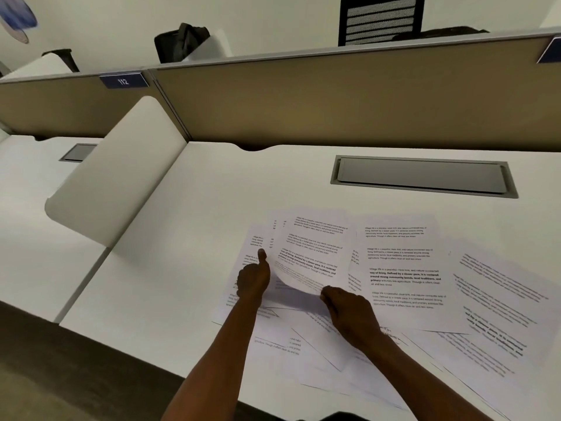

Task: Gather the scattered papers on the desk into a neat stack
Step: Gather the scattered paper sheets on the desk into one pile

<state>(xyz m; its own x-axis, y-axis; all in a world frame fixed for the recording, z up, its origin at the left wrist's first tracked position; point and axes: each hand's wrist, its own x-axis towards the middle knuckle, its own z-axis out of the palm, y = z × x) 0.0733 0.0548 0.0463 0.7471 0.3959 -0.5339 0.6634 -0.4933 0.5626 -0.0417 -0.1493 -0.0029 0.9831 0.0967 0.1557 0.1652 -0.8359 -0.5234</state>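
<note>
Several printed white papers (pixel 403 268) lie spread and overlapping across the white desk (pixel 188 226), from its middle out to the right edge of the view. A small bunch of sheets (pixel 309 256) is lifted and curved at its near edge. My left hand (pixel 253 278) grips the bunch's left side, thumb pointing up. My right hand (pixel 349 314) pinches its lower right corner. More loose sheets (pixel 491 314) lie fanned to the right and beneath my forearms.
A grey cable hatch (pixel 422 176) is set into the desk behind the papers. A white side divider (pixel 121 174) stands at the left. A tan partition (pixel 334 98) closes the back. Beyond it stand a black chair (pixel 381 19) and a bag (pixel 182 44).
</note>
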